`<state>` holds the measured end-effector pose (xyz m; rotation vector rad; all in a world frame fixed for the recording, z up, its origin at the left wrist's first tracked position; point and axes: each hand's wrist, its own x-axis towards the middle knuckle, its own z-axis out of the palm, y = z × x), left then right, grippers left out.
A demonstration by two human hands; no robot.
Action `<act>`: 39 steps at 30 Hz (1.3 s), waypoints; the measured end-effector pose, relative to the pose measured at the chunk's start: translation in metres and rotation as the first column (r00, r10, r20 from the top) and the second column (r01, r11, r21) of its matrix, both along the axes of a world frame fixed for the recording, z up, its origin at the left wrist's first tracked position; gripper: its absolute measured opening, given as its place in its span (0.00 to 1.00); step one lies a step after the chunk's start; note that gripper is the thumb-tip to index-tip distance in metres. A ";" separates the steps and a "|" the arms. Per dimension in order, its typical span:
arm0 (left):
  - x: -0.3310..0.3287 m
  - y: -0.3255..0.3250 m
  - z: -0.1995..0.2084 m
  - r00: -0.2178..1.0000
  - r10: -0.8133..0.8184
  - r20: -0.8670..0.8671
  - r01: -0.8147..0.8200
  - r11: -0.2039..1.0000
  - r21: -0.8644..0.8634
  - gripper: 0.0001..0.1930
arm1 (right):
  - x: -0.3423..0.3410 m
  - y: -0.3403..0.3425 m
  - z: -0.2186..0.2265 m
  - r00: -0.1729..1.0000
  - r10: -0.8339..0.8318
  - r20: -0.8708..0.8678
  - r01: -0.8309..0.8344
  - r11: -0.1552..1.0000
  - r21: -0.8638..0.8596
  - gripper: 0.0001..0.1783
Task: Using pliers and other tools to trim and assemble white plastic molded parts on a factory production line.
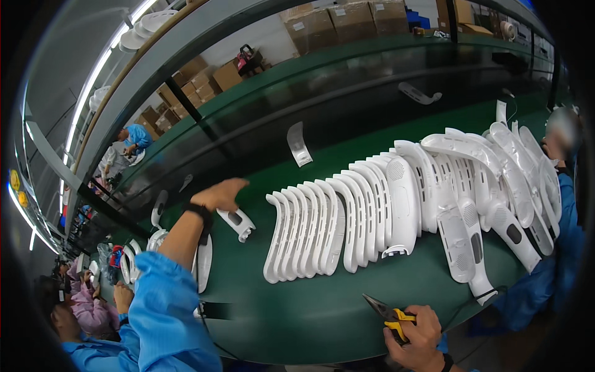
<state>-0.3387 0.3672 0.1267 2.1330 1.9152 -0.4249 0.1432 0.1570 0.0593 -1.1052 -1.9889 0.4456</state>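
Green bench matting (pixel 297 310) runs beside a dark conveyor belt (pixel 347 105). Yellow-handled side cutters (pixel 387 313) are gripped in the closed fingers of the right hand (pixel 418 338) at the near edge. A white curved plastic shell (pixel 238 222) is touched by the left hand (pixel 220 193), fingers loosely extended (wristband dark). Between both hands, a row of matching white shells (pixel 322 232) is stood on edge.
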 end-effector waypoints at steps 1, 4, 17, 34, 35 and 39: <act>-0.013 -0.021 -0.010 0.993 -0.065 -0.098 0.063 0.998 -0.026 0.50 | -0.001 0.001 0.002 1.000 0.007 -0.011 -0.007 1.000 -0.004 0.12; 0.012 -0.068 -0.023 0.965 -0.164 -0.205 0.159 0.986 -0.039 0.49 | -0.001 -0.003 -0.005 0.999 -0.024 0.036 0.025 1.000 -0.015 0.12; 0.085 -0.155 0.069 0.112 -0.158 0.981 -0.794 0.579 0.184 0.11 | 0.003 -0.020 -0.021 0.977 0.051 -0.206 -0.057 0.998 -0.021 0.13; 0.328 -0.358 -0.094 -0.193 0.002 0.981 -0.765 0.626 -0.152 0.11 | -0.026 -0.111 -0.011 0.955 0.030 -0.295 -0.175 0.861 -0.478 0.14; 0.323 -0.360 -0.099 -0.306 0.022 0.952 -0.718 0.651 -0.246 0.12 | -0.019 -0.113 -0.011 0.976 0.021 -0.217 -0.142 0.816 -0.560 0.17; 0.316 -0.363 -0.097 -0.539 0.194 0.819 -0.496 0.713 -0.495 0.13 | 0.023 -0.110 -0.014 0.955 0.150 -0.255 -0.255 0.854 -0.453 0.26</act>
